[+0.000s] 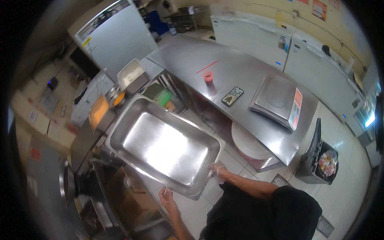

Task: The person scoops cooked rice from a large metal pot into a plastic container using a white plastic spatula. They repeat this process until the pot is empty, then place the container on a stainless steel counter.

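The deep tray (164, 146) is bare silver steel, with a bright white glare across its floor. The counter (240, 72) is the same dull silver-grey, and a thin red line runs across it near its far edge. A small cup (208, 76) on it is salmon pink. The phone (232, 96) beside that has a dark case patterned in pale patches. The scale (276, 100) near the counter's right end is grey steel with an orange-red label panel. The bin (318, 160) on the floor is black, its contents mixed red and yellow. The floor tiles are pale off-white.
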Demonstrator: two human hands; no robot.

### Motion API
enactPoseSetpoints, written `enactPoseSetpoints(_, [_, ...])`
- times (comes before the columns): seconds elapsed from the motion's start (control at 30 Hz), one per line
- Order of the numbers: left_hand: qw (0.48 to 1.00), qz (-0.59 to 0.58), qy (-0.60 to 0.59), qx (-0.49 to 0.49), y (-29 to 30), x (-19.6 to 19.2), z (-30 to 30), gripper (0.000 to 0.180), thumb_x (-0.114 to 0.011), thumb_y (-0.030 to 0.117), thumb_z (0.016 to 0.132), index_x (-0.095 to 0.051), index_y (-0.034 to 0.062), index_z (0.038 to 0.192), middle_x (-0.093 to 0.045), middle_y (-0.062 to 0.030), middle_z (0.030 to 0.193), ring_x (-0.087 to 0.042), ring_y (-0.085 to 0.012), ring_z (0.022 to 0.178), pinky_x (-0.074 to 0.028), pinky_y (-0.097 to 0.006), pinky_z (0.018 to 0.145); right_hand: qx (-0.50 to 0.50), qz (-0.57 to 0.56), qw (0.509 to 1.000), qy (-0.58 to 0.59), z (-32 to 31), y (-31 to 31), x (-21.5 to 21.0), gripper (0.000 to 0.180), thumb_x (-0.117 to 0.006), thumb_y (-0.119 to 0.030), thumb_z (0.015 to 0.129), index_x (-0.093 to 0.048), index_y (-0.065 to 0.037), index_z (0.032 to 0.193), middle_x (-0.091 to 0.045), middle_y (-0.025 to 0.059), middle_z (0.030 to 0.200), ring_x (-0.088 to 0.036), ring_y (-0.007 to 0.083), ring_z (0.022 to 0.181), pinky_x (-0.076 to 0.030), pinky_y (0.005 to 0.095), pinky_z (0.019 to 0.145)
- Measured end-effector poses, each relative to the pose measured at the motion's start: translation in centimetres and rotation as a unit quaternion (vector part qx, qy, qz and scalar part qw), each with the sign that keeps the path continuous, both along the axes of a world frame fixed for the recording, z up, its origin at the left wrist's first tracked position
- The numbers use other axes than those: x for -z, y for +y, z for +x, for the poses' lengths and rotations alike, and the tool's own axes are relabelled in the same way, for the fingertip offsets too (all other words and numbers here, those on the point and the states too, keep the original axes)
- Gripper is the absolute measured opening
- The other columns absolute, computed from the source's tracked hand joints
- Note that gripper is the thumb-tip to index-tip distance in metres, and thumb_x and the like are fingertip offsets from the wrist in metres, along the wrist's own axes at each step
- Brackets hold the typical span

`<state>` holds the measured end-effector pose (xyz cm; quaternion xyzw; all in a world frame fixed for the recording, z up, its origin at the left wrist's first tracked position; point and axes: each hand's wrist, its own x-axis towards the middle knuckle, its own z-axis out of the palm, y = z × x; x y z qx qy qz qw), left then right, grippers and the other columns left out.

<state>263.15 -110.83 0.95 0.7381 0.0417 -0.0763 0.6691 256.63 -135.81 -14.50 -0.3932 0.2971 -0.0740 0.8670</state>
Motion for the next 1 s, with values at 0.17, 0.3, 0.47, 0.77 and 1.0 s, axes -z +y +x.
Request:
enactPoseSetpoints(0.17, [0.992,0.083,-0.091,0.002,-9.7,-0.7,12.9,0.048,-0.061,0.002,0.09,-0.041,-0.0025,0.133,-0.049,-0.0155,0.13,-0.047,-0.0257,0.119,-0.039,-0.035,0.1,0.101,-0.105,0.988,-0.045,12.9,-3.1,-2.7,0.016,-0.063,-0.015,0.085,-0.06,-0.001,0.079,-0.056,0.0061,0.073,-0.058,0.0184,0.065,-0.052,0.0352,0.057])
enactPoseSetpoints(0.3, [0.976,0.087,-0.195,0.047,-15.0,-3.7,23.9,0.048,-0.061,-0.006,0.085,-0.044,-0.0042,0.131,-0.05,-0.0163,0.129,-0.048,-0.0257,0.119,-0.038,-0.035,0.101,0.114,0.077,0.99,-0.039,20.4,-5.8,-8.2,0.015,-0.061,-0.017,0.086,-0.061,-0.002,0.081,-0.057,0.0045,0.078,-0.057,0.0153,0.069,-0.052,0.0327,0.062])
enactPoseSetpoints(0.47, [0.951,0.124,-0.277,0.056,-22.9,-5.4,35.5,0.043,-0.061,-0.01,0.081,-0.052,-0.0075,0.123,-0.056,-0.0165,0.123,-0.053,-0.0244,0.114,-0.039,-0.034,0.102,0.135,0.171,0.974,-0.059,28.6,-10.6,-11.3,0.02,-0.059,-0.023,0.092,-0.06,-0.003,0.088,-0.054,0.0038,0.088,-0.056,0.0134,0.077,-0.054,0.0326,0.068])
enactPoseSetpoints(0.77, [0.939,0.047,-0.268,0.209,-35.8,-1.5,60.9,0.029,-0.064,-0.005,0.079,-0.059,-0.0054,0.107,-0.063,-0.0136,0.107,-0.061,-0.019,0.093,-0.048,-0.032,0.085,0.194,0.14,0.959,-0.153,46.9,-21.0,-9.4,0.02,-0.054,-0.022,0.096,-0.057,-0.003,0.101,-0.054,0.0057,0.098,-0.058,0.0178,0.089,-0.057,0.0339,0.079])
enactPoseSetpoints(1.0, [0.945,0.045,-0.167,0.279,-46.5,4.1,77.6,0.022,-0.064,0.002,0.078,-0.062,-0.0023,0.1,-0.065,-0.0081,0.09,-0.06,-0.0153,0.08,-0.048,-0.028,0.073,0.272,0.171,0.933,-0.164,59.6,-28.0,-10.4,0.039,-0.058,-0.025,0.095,-0.046,-0.002,0.124,-0.048,0.0107,0.122,-0.061,0.0239,0.094,-0.057,0.0363,0.081])
